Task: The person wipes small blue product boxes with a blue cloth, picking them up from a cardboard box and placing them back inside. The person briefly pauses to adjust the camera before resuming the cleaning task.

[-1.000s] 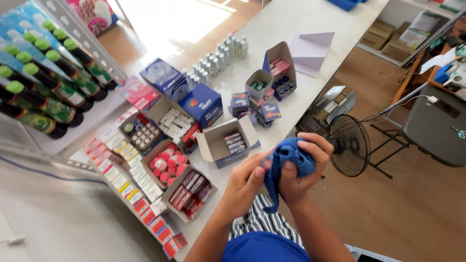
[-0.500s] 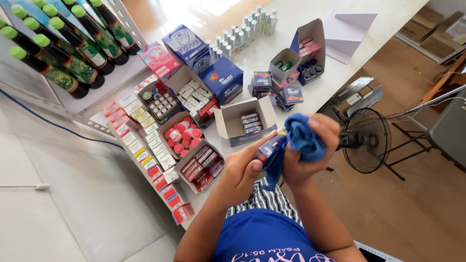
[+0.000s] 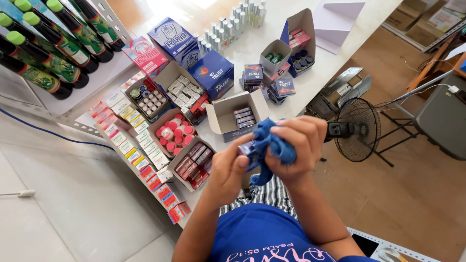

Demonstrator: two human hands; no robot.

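Blue crumpled cloth (image 3: pixel 272 145) at frame centre, bunched in the right hand (image 3: pixel 298 145), grip clenched around it; left hand (image 3: pixel 230 167) pinches a small dark flat packet (image 3: pixel 246 148) against the cloth; open cardboard box (image 3: pixel 233 116) just above on the white worktop (image 3: pixel 291 97); black fan (image 3: pixel 359 128) at right.

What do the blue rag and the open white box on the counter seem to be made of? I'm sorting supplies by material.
The blue rag, bunched between the left hand and right hand, looks like soft matte cloth, going by its limp folds. The open white box looks like thin cardboard: creased flaps, dull surface.
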